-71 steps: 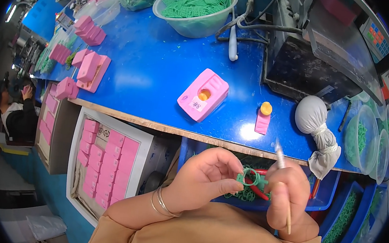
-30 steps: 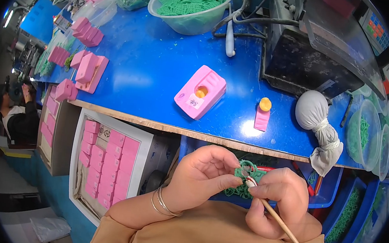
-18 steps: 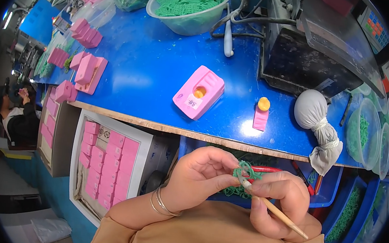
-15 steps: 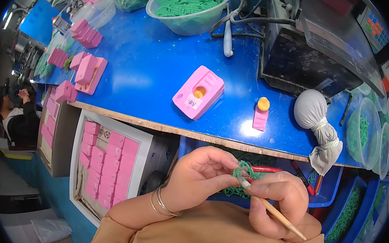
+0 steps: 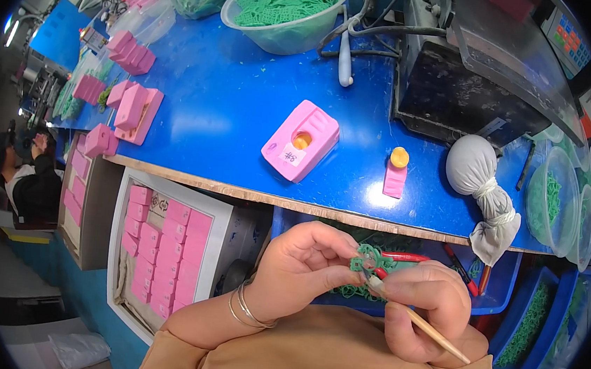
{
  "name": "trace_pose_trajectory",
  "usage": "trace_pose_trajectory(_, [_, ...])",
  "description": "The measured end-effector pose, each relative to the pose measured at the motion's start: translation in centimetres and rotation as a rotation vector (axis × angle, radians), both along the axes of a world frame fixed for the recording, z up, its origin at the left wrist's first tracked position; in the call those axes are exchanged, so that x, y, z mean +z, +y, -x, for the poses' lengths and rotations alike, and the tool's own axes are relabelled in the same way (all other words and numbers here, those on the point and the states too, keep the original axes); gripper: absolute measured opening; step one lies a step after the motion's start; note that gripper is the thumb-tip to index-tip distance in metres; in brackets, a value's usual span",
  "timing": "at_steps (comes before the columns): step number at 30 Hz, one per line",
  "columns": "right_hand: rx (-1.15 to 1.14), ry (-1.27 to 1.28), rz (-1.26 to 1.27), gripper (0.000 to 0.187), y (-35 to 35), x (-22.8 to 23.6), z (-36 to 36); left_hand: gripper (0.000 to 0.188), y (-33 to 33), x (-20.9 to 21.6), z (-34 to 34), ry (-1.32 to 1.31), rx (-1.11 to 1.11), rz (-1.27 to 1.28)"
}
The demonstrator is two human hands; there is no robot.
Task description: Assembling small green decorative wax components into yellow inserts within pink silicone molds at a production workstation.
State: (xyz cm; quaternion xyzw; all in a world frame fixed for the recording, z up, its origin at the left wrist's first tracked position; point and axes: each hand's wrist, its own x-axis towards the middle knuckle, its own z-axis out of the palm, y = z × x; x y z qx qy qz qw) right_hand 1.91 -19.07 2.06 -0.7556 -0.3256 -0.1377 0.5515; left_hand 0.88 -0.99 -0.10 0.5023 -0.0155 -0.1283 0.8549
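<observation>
- Head view: the left hand (image 5: 314,258) has its fingers pinched on the green openwork piece (image 5: 366,259), at their tips.
- The right hand's (image 5: 431,305) fingers are clamped on the wood-handled tool (image 5: 437,333), its front end at the piece; exact contact is hidden.
- Light, short strokes angled away from the left thumb would suit best; the thin loops look easy to snap.
- Resting one hand against the other should steady the tip.
- The bench's (image 5: 222,136) wooden edge (image 5: 307,211) runs just beyond the left fingers; red handles (image 5: 405,257) sit close behind the piece, so turn it carefully.
- Nearer the body, below the fingers, there seems some room to swing the handle.
</observation>
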Motion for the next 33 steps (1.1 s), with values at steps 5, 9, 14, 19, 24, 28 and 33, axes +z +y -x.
trace_pose_trajectory(5, [0.014,0.008,0.014,0.02,-0.1,0.1,0.0,0.029,0.0,0.0,0.0,-0.009,0.007,-0.004])
trace_pose_trajectory(9, [0.014,-0.008,0.005,0.02,0.1,-0.1,-0.1,0.029,0.0,0.0,0.0,-0.024,-0.006,-0.009])
trace_pose_trajectory(14, [0.007,-0.046,0.001,0.021,0.0,-0.2,-0.2,0.029,-0.1,0.0,0.0,-0.008,0.003,-0.027])
trace_pose_trajectory(19, [0.035,-0.132,-0.103,0.023,-1.8,-0.1,-0.2,0.023,0.1,-0.3,0.0,0.065,0.033,0.022])
trace_pose_trajectory(24, [-0.396,0.05,0.075,0.024,-1.7,-1.5,-1.0,0.018,0.5,-1.3,-0.2,0.068,-0.021,0.229])
trace_pose_trajectory(28, [-0.49,0.238,0.225,0.031,-1.2,-0.4,-1.7,0.018,0.6,-1.5,-0.2,0.062,-0.066,0.378])
trace_pose_trajectory(33, [-0.526,-0.021,0.368,0.035,-1.8,0.0,-1.9,0.019,0.6,-1.2,-0.2,0.072,-0.061,0.289])
